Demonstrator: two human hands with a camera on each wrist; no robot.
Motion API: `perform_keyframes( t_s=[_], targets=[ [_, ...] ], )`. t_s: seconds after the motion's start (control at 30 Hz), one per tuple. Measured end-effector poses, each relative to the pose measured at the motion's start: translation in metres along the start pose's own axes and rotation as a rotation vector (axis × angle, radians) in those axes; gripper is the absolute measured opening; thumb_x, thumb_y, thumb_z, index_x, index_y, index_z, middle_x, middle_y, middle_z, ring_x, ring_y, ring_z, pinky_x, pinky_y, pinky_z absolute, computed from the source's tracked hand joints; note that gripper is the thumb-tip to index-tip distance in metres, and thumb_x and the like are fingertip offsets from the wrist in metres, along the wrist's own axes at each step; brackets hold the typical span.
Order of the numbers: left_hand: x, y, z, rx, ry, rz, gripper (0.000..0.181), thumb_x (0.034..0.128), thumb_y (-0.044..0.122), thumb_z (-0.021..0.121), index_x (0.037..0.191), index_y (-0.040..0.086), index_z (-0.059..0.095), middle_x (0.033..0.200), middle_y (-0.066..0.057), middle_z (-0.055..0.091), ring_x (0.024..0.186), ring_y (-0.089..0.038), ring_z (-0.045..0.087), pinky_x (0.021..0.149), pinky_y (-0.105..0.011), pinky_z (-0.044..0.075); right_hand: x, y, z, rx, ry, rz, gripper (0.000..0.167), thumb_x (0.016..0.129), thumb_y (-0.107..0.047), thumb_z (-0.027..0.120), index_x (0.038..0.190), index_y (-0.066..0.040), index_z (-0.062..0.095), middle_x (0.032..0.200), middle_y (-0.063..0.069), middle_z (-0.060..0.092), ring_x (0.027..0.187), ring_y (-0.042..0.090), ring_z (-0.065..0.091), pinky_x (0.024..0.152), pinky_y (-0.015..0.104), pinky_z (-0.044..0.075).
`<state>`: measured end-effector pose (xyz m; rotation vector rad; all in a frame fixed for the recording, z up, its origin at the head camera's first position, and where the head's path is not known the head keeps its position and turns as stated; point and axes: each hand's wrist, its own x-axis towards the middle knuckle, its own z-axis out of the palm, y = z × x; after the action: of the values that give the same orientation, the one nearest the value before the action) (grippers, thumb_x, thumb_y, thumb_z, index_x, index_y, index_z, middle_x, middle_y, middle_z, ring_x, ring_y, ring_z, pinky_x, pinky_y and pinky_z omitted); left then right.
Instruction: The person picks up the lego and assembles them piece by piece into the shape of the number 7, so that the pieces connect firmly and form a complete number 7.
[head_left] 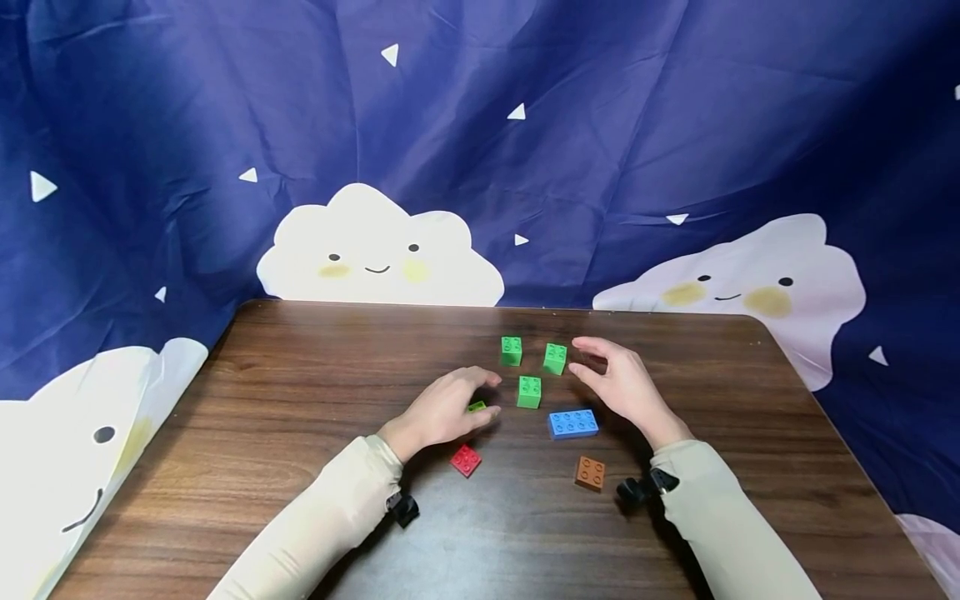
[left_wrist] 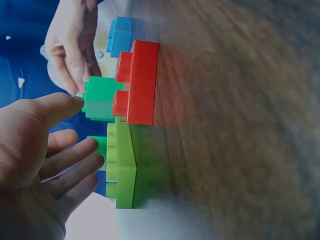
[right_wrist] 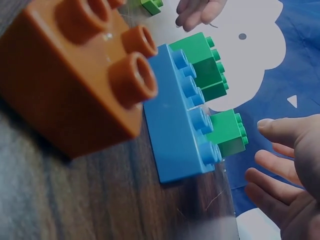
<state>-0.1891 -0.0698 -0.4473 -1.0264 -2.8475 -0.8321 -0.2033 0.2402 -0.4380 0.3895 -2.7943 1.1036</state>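
Several toy building bricks lie apart on a dark wooden table. My left hand [head_left: 447, 407] hovers, fingers loosely bent and holding nothing, over a lime green brick [left_wrist: 125, 170] that it partly hides in the head view. A red brick [head_left: 466, 460] sits just nearer than that hand. My right hand [head_left: 624, 382], thumb and fingers apart, is beside the right-hand green brick [head_left: 555, 358] without gripping it. Two more green bricks, a far one [head_left: 511, 351] and a nearer one [head_left: 528, 392], stand between the hands. A long blue brick [head_left: 573, 423] and a brown-orange brick [head_left: 590, 472] lie nearer.
The wooden table [head_left: 300, 367] ends at a far edge against a dark blue curtain [head_left: 570, 150] printed with white clouds and triangles. A small black device [head_left: 403, 507] is strapped at the left wrist, with another black device [head_left: 634, 492] at the right.
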Motion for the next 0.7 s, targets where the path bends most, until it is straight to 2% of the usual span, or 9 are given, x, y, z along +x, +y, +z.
perform_keyframes(
  t_s=[0.2, 0.5, 0.7],
  targets=[
    [0.005, 0.001, 0.000, -0.037, -0.014, -0.021, 0.043, 0.1013, 0.027, 0.076, 0.137, 0.004, 0.069, 0.135, -0.010, 0.074, 0.130, -0.027, 0.069, 0.113, -0.044, 0.055, 0.006, 0.001, 0.004, 0.006, -0.023, 0.003, 0.047, 0.102, -0.011, 0.074, 0.146, 0.004, 0.062, 0.145, 0.027, 0.066, 0.136, 0.047, 0.063, 0.112, 0.064, 0.051],
    [0.014, 0.001, 0.005, -0.092, -0.039, -0.045, 0.046, 0.1017, 0.027, 0.076, 0.139, 0.002, 0.068, 0.136, -0.012, 0.074, 0.130, -0.028, 0.070, 0.113, -0.045, 0.056, 0.015, 0.002, 0.010, 0.001, -0.089, 0.049, 0.052, 0.104, -0.015, 0.072, 0.150, 0.004, 0.057, 0.150, 0.026, 0.063, 0.141, 0.045, 0.059, 0.117, 0.062, 0.048],
    [0.020, 0.003, 0.008, -0.114, -0.051, -0.050, 0.045, 0.1018, 0.025, 0.076, 0.139, 0.001, 0.068, 0.134, -0.014, 0.075, 0.129, -0.028, 0.070, 0.112, -0.044, 0.056, 0.018, 0.002, 0.012, 0.016, -0.093, 0.066, 0.052, 0.104, -0.016, 0.073, 0.150, 0.004, 0.058, 0.150, 0.026, 0.064, 0.141, 0.045, 0.059, 0.118, 0.062, 0.047]
  ],
)
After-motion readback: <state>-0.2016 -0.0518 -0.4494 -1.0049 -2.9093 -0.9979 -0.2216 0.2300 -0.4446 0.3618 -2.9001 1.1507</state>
